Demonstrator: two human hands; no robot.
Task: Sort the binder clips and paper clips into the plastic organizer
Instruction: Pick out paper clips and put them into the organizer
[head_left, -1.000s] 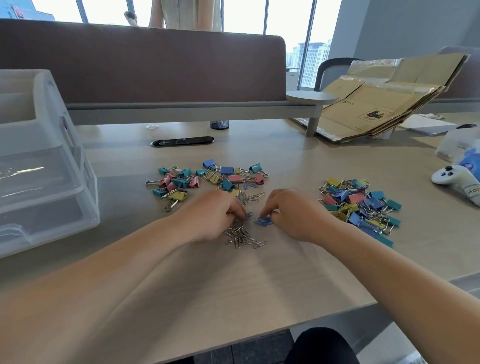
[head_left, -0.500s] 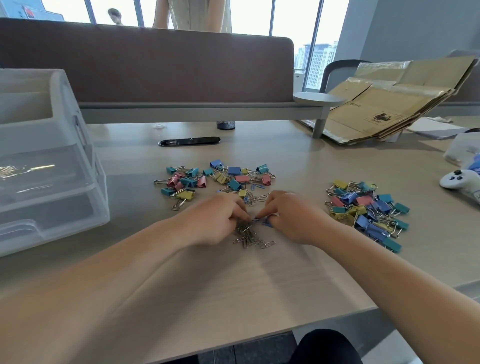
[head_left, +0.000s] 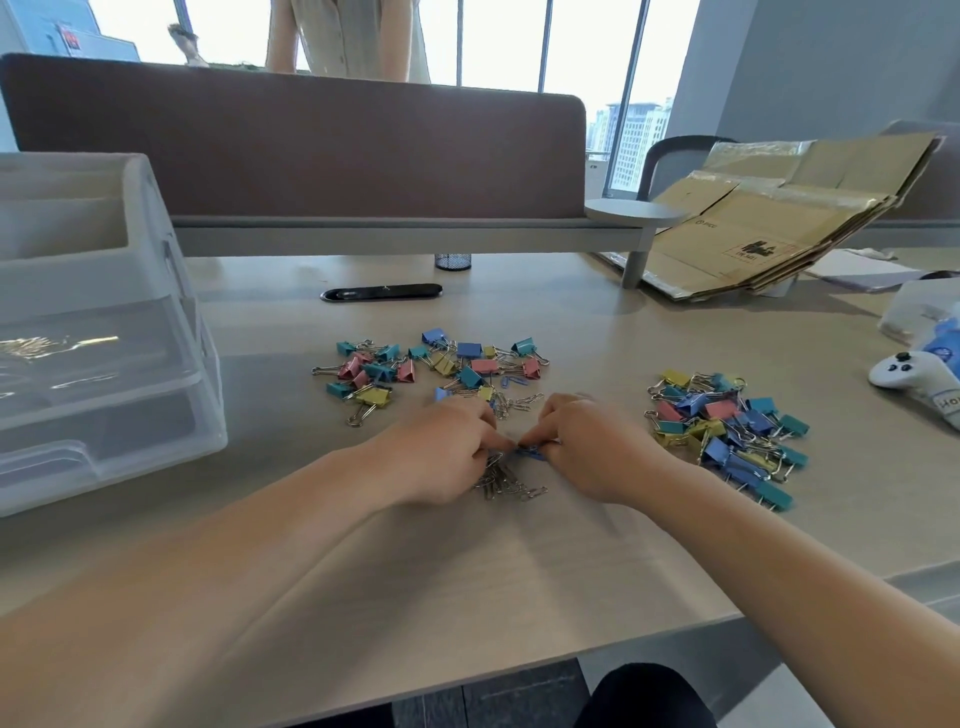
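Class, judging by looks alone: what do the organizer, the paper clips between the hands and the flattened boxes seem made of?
Organizer: likely clear, glossy plastic; the tiers show through. Paper clips: probably bare steel wire, silvery with glints. Flattened boxes: matte brown cardboard, creased, with shiny tape strips.

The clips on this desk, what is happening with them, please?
A person is sorting clips by hand. The left hand and the right hand meet over a small pile of silver paper clips, and both seem to pinch a blue paper clip. One heap of binder clips lies beyond the hands and a second heap lies to the right. The plastic organizer stands at the left, and something silvery is already in it.
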